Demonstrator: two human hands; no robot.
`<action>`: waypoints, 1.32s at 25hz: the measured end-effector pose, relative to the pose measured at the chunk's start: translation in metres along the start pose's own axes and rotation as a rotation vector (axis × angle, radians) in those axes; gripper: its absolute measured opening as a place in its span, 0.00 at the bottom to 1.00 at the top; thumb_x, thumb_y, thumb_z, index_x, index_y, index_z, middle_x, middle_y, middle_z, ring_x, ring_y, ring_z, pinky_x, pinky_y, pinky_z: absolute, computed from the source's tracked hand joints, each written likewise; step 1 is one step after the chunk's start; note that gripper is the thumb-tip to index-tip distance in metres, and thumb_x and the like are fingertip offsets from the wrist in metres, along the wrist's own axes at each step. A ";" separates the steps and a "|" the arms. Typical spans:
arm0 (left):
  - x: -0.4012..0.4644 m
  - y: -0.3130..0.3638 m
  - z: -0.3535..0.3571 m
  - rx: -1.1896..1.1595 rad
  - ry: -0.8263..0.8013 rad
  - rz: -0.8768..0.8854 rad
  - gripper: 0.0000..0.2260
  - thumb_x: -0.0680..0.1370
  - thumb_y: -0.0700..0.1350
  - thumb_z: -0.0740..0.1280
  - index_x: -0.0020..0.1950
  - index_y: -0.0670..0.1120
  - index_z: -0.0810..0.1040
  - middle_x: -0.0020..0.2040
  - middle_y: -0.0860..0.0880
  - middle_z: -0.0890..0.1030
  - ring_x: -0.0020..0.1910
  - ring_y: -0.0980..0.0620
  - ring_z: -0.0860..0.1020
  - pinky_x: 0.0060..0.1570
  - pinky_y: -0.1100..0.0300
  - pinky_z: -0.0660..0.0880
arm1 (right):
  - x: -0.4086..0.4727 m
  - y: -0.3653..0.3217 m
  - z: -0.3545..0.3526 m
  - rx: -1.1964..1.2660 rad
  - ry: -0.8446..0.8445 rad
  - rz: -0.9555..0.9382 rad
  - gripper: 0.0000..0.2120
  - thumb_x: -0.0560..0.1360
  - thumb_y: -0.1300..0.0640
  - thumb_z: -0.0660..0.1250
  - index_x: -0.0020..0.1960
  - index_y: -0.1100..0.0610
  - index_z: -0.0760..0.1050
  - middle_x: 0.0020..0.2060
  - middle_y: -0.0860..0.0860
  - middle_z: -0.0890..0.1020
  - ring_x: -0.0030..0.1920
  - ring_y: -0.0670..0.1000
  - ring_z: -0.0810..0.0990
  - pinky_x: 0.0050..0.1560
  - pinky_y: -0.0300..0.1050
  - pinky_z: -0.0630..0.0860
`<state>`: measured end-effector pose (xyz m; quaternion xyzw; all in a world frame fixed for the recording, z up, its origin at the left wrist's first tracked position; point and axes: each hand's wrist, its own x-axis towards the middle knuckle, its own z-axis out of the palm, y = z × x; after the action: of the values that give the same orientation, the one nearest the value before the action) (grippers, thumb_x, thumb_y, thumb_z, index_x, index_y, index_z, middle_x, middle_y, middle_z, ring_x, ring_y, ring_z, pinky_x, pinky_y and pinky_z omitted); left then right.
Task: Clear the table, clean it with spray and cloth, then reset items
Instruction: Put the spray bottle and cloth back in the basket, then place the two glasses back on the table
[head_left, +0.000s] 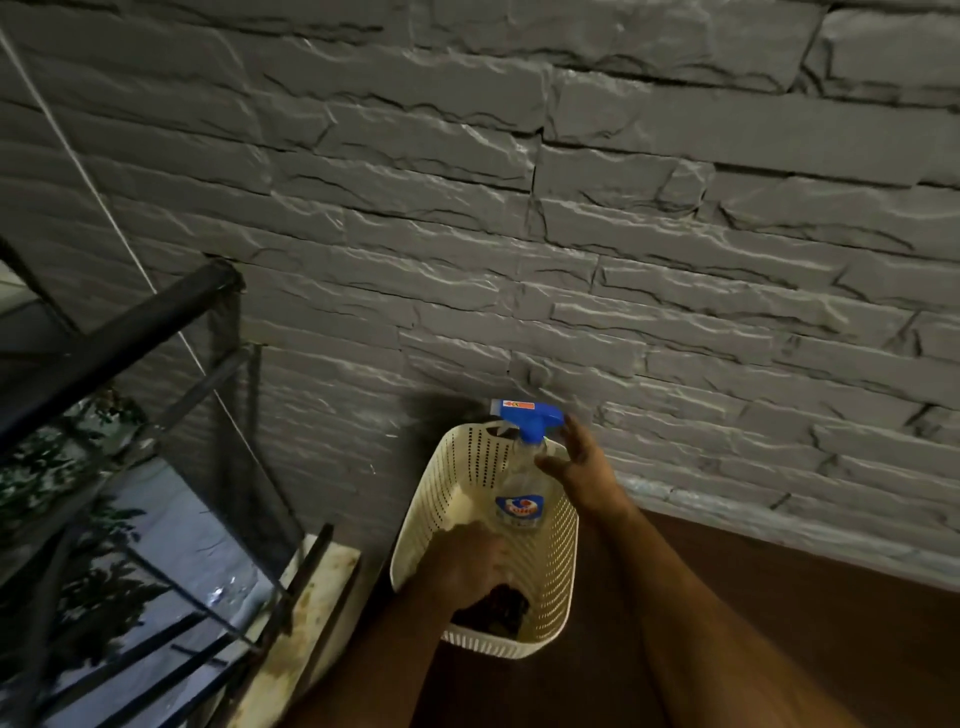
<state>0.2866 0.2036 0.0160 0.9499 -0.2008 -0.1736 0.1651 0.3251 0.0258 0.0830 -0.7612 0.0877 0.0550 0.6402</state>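
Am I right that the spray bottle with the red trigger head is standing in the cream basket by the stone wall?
Not quite: the head view shows the spray bottle has a blue trigger head, not red. The rest holds: it stands in the cream basket by the stone wall, with the right hand at its neck.

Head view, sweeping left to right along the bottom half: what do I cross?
Black railing → stained ledge → cream basket → spray bottle → right hand → brown table.
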 end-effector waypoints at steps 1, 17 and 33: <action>-0.007 0.005 -0.004 -0.020 0.072 -0.016 0.12 0.77 0.54 0.65 0.57 0.53 0.78 0.58 0.52 0.78 0.55 0.51 0.77 0.58 0.51 0.73 | -0.011 0.002 -0.007 -0.022 0.022 -0.021 0.36 0.75 0.63 0.69 0.77 0.53 0.58 0.70 0.44 0.66 0.69 0.49 0.69 0.57 0.44 0.76; -0.356 0.088 0.081 -0.189 0.563 -0.618 0.23 0.77 0.56 0.65 0.71 0.51 0.70 0.69 0.48 0.72 0.69 0.48 0.69 0.68 0.54 0.64 | -0.317 0.042 0.019 -0.222 -0.454 -0.196 0.26 0.72 0.66 0.73 0.68 0.58 0.71 0.64 0.54 0.76 0.65 0.50 0.74 0.68 0.49 0.71; -0.768 0.049 0.267 -0.452 0.605 -1.406 0.26 0.76 0.55 0.66 0.71 0.48 0.67 0.69 0.46 0.71 0.67 0.44 0.70 0.64 0.54 0.68 | -0.588 0.172 0.302 -0.590 -1.232 -0.289 0.24 0.69 0.66 0.75 0.64 0.61 0.74 0.58 0.58 0.79 0.61 0.57 0.77 0.62 0.48 0.72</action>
<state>-0.4946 0.4335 0.0006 0.8034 0.5390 -0.0081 0.2530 -0.2768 0.3317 -0.0200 -0.7375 -0.4119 0.4125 0.3409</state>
